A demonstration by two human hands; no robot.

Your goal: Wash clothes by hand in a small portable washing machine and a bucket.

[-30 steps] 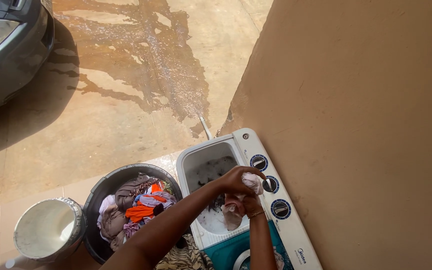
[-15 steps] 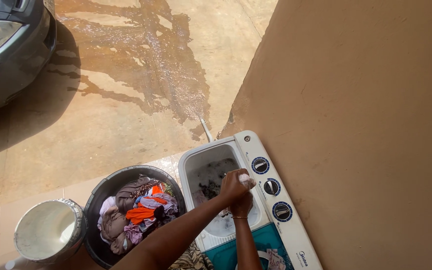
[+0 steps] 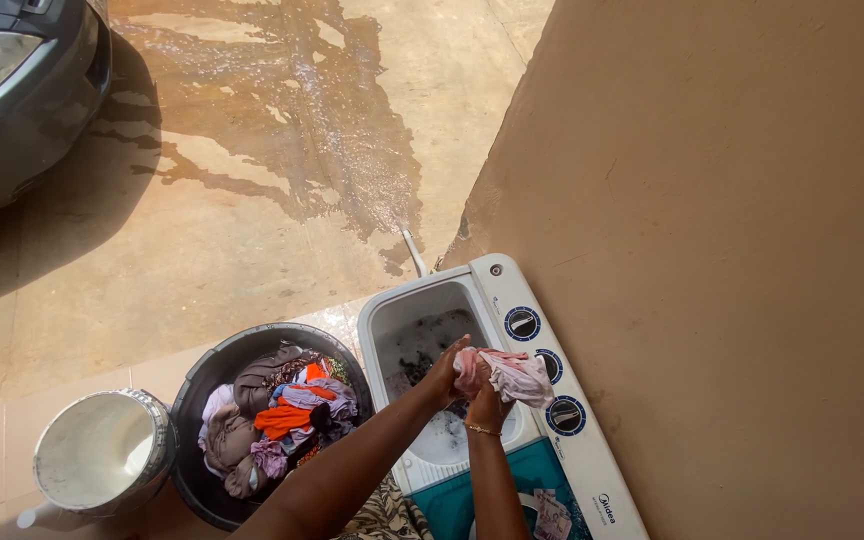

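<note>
Both hands, left hand and right hand, clenched a wet pink cloth over the washing machine tub; wrung water could have splashed the control dials.

Hard daylight floods the yard, glare shining off the wet concrete, the car casting a deep shadow beside it, the frame sharp with slight wide-angle bending at edges.
</note>
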